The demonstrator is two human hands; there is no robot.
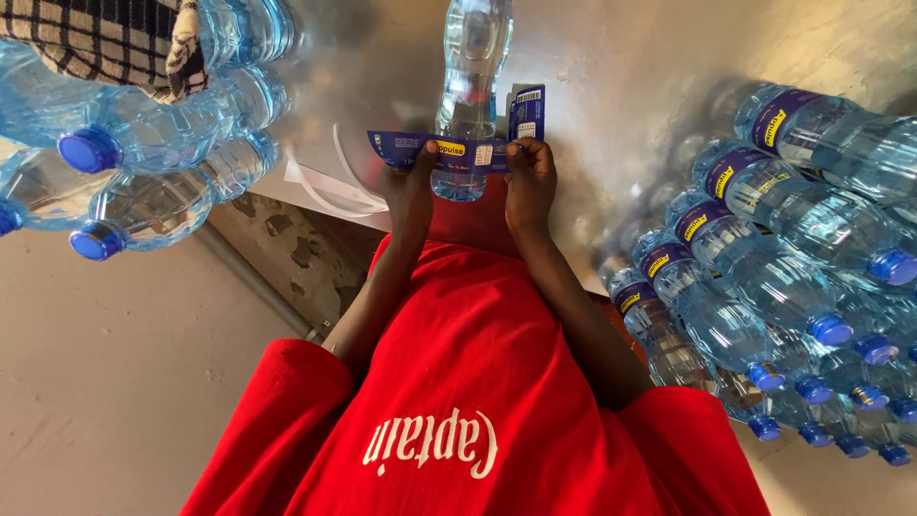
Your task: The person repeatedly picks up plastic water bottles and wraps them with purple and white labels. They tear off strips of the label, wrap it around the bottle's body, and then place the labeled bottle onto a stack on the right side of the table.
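**A:** Head view, item one?

**B:** Clear plastic water bottle point(470, 91), lying on the grey metal tabletop point(650, 67), its base towards the person. A blue label strip point(420, 151) lies across its lower part, one end sticking out to the left, the other end turned up beside the bottle on the right.

**A:** Hands?

**B:** Left hand point(409, 186): fingers bent, thumb pressed on the label strip just left of the bottle. Closed on the label, not on the bottle's body as far as can be seen. Right hand point(530, 182): fingers curled, tips pinching the label at the bottle's right side.

**A:** Other stock on the table?

**B:** Right: stacked bottles point(774, 277), on their sides, labelled in blue, blue caps pointing at the person. Left: second pile of bottles point(143, 143), blue caps, unlabelled as far as can be seen, with a black-and-white checked cloth point(115, 43) lying over the top of it. Near the left hand: loose white strips point(320, 186) at the table's edge.

**A:** Anything else?

**B:** Red shirt point(458, 382) with white lettering, filling the lower middle. Pale concrete floor point(105, 382) at lower left.
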